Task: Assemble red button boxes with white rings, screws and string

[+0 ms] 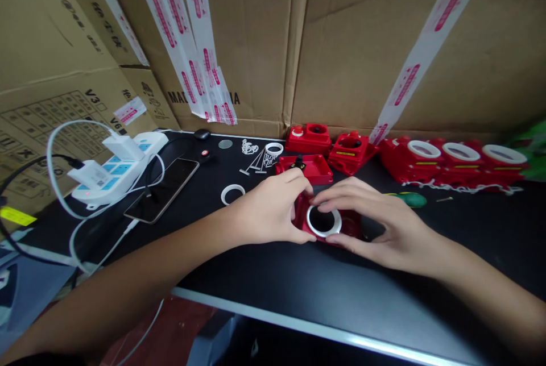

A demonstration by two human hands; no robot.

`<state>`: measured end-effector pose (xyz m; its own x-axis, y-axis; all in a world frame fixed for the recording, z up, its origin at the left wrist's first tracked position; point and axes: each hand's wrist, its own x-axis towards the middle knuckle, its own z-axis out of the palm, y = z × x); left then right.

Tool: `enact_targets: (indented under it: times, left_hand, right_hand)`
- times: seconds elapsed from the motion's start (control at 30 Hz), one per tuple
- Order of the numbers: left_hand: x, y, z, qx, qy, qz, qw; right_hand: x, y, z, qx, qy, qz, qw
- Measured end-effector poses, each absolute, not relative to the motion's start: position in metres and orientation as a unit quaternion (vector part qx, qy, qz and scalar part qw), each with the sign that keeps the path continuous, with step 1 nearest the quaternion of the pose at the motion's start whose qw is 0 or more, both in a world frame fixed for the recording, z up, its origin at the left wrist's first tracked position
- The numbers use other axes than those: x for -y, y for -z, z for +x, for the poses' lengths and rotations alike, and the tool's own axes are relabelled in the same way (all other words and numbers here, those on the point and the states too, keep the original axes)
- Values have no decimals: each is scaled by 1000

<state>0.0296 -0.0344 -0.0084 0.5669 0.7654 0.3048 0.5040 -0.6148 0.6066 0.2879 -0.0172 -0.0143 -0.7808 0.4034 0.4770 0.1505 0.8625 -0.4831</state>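
A small red plastic housing [352, 221] lies on the black tabletop between my hands. A white ring [310, 223] sits over its round opening, with dark showing through the middle. My left hand [268, 207] grips the housing's left end between thumb and fingers. On the ring, my right hand [384, 221] has its fingertips on the far edge and its thumb on the near edge. Just behind them is an open red shell [318, 170] with a dark part at its rim. Another white ring [224, 193] lies flat left of my left hand.
Several red housings with white rings [462, 152] stand at the right rear, near a green-handled tool [413, 199]. Two red units [307, 140] stand behind. White T-shaped pieces [255, 162], a phone [164, 190] and a cabled power strip [121, 167] occupy the left. Cardboard [256, 42] walls the back.
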Motion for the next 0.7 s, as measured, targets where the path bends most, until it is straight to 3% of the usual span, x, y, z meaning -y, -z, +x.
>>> enact_targets:
  times: [0.3, 0.7]
  left_hand:
    - [43, 6, 37, -417, -328, 825, 198]
    - [44, 9, 39, -461, -321, 803, 195]
  right_hand:
    - [28, 7, 286, 914, -135, -182, 338]
    - [31, 10, 277, 913, -125, -207, 330]
